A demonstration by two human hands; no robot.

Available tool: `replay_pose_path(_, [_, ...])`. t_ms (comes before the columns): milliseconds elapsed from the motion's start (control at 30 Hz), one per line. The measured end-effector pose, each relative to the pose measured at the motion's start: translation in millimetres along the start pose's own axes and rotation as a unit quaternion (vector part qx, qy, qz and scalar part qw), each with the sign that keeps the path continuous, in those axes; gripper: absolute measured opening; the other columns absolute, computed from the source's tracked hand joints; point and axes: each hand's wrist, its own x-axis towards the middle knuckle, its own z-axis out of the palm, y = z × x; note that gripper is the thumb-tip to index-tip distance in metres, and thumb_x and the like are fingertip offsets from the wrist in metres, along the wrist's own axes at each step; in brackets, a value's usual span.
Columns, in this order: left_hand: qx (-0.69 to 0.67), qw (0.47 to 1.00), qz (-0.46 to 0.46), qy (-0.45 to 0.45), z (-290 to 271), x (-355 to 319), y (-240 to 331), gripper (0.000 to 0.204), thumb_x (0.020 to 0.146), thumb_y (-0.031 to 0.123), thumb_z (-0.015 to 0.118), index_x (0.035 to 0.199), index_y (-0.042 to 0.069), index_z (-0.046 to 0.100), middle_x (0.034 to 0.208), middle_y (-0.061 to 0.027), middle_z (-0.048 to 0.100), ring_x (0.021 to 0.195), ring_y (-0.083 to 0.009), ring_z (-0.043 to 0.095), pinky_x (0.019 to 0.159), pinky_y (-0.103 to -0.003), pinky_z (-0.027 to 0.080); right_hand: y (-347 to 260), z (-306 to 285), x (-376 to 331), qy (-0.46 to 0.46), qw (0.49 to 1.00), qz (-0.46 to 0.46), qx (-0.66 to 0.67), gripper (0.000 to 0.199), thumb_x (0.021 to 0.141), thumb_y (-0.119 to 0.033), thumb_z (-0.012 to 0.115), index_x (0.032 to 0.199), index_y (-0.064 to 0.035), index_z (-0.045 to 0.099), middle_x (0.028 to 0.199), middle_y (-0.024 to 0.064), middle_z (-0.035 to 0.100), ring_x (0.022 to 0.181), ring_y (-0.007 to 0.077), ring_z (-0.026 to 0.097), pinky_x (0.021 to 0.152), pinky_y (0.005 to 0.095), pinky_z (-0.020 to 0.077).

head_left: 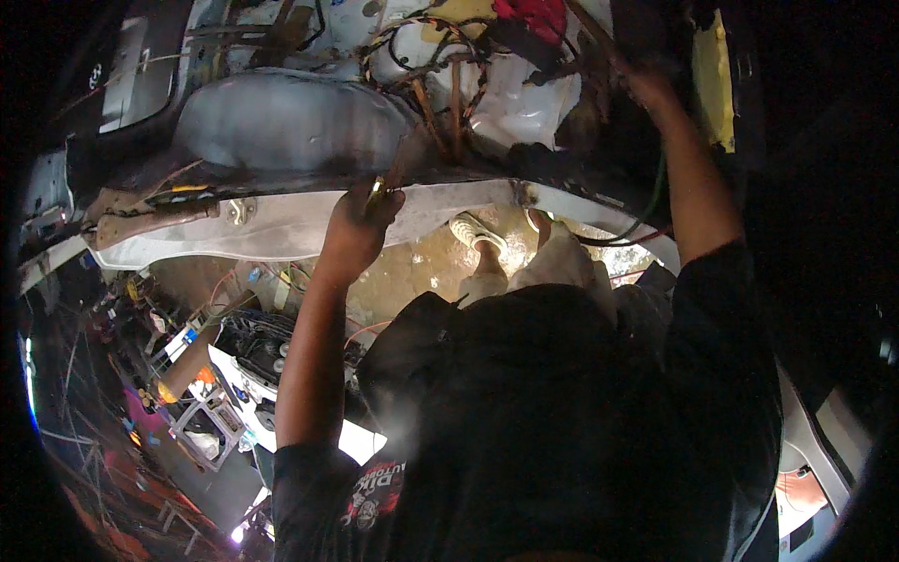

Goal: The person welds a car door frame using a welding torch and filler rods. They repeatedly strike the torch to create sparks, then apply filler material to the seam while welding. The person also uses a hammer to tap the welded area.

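My left hand is closed around a slim tool with a yellowish handle, held just above the pale metal sill of a stripped vehicle body. A thin dark end seems to point up from the fist; its kind is not clear. Stretched far forward on the right, my right hand is closed at the lower end of a long brown stick-like thing. Shadow hides most of those fingers. Between the hands, a loop of taped wiring lies over bare metal panels inside the body.
A rounded grey metal hump rises behind the sill. On the sill's left end rests a worn brown handle-like piece. A red cloth lies at the top, a yellow strip at right. Clutter and a grey plastic crate stand lower left.
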Motion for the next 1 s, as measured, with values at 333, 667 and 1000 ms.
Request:
replay_pose_path(333, [0.040,0.998,0.038,-0.003,4,-12,-39,0.026,0.101,0.026,0.066,0.115,0.005,0.063,0.084,-0.0047,0.065,0.077,-0.0137,0.058,0.072,-0.031,0.048,-75,2,-101,-0.012,0.964,-0.013,0.265,0.036,0.089,-0.044,0.080,0.099,-0.0099,0.072,0.078,-0.0007,0.065,0.065,0.0111,0.058,0.060,0.0291,0.0472])
replay_pose_path(667, [-0.001,0.999,0.007,-0.042,-17,-49,-98,0.021,0.100,0.022,0.066,0.111,0.003,0.064,0.082,-0.0048,0.062,0.074,-0.0137,0.053,0.071,-0.032,0.047,-56,51,-278,-0.124,0.854,0.061,0.501,0.037,0.091,-0.039,0.078,0.108,-0.0087,0.068,0.091,0.0048,0.071,0.068,0.0121,0.061,0.061,0.0270,0.0514])
replay_pose_path(1000, [0.131,0.966,0.162,-0.155,-57,-80,-265,0.021,0.098,0.017,0.069,0.109,0.001,0.063,0.078,-0.0078,0.065,0.073,-0.0161,0.062,0.067,-0.036,0.050,-20,210,-478,-0.055,0.935,0.039,0.347,0.049,0.088,-0.022,0.079,0.127,-0.0052,0.054,0.102,0.0117,0.073,0.068,0.0139,0.062,0.060,0.0303,0.0513])
